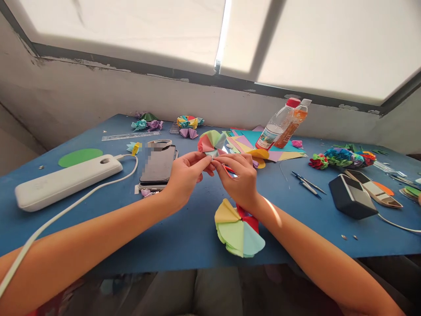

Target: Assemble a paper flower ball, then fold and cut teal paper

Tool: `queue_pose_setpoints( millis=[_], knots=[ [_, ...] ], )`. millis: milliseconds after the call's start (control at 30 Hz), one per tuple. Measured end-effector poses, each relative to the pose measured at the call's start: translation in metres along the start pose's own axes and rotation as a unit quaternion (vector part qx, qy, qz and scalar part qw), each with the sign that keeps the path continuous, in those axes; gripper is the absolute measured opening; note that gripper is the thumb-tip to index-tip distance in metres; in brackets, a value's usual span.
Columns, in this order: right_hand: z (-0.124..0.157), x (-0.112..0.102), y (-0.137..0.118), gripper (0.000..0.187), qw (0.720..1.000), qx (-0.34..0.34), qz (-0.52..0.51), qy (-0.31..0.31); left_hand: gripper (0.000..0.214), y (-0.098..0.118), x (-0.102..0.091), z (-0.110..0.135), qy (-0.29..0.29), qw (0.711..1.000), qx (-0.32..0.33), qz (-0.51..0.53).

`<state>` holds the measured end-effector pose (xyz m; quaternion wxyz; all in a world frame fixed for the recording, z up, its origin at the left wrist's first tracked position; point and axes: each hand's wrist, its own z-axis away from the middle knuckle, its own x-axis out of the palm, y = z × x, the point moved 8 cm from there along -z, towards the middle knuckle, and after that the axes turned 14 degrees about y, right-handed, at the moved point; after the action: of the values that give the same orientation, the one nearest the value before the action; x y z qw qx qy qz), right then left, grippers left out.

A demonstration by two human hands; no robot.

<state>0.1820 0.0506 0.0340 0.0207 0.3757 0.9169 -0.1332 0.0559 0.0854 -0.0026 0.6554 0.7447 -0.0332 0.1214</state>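
Above the middle of the table, my left hand (186, 175) and my right hand (239, 176) meet at the near edge of a multicoloured paper flower (212, 142). Its round paper petals are red, pink, green and pale blue. The fingers of both hands are closed in a pinch on it, and they cover its lower part. Closer to me, below my right wrist, a second folded paper piece (239, 232) in yellow, green, blue and red lies on the blue table (184, 241). A phone (158, 164) lies beside my left hand.
A white power strip (69, 182) and its cable are at left. Two bottles (271, 131) stand behind coloured paper sheets (245, 136). Pens (307, 184), a dark box-shaped device (351, 197) and crumpled paper flowers (342, 157) lie at right. More paper flowers (189, 123) are at the back.
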Motion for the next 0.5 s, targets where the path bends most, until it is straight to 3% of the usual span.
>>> queue_pose_setpoints(
  millis=[233,500],
  knots=[
    [-0.004,0.005,0.007,0.015,0.995,0.085,-0.039,-0.046,0.01,0.009,-0.002,0.001,0.023,0.997,0.053,-0.052],
    [-0.004,0.008,0.003,0.016,0.996,0.054,-0.047,-0.06,0.009,0.015,0.0,0.003,0.013,0.991,0.119,-0.062]
  ],
)
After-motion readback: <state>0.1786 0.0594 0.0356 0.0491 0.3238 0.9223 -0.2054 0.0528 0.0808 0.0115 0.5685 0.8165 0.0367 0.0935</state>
